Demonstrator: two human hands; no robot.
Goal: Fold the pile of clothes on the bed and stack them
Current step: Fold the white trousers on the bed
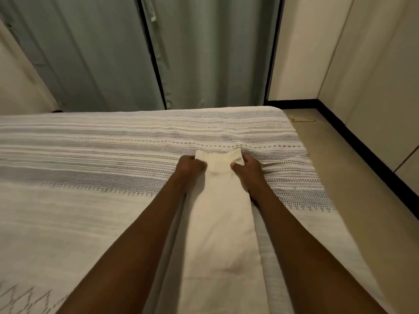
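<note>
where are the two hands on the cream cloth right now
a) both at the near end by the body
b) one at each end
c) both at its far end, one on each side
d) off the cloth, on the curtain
c: the left hand and right hand grip the far corners of the cream cloth, which lies lengthwise on the bed.

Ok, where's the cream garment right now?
The cream garment lies as a long strip on the bedspread, right of centre in the head view, its far end held between the left hand and right hand.
</note>
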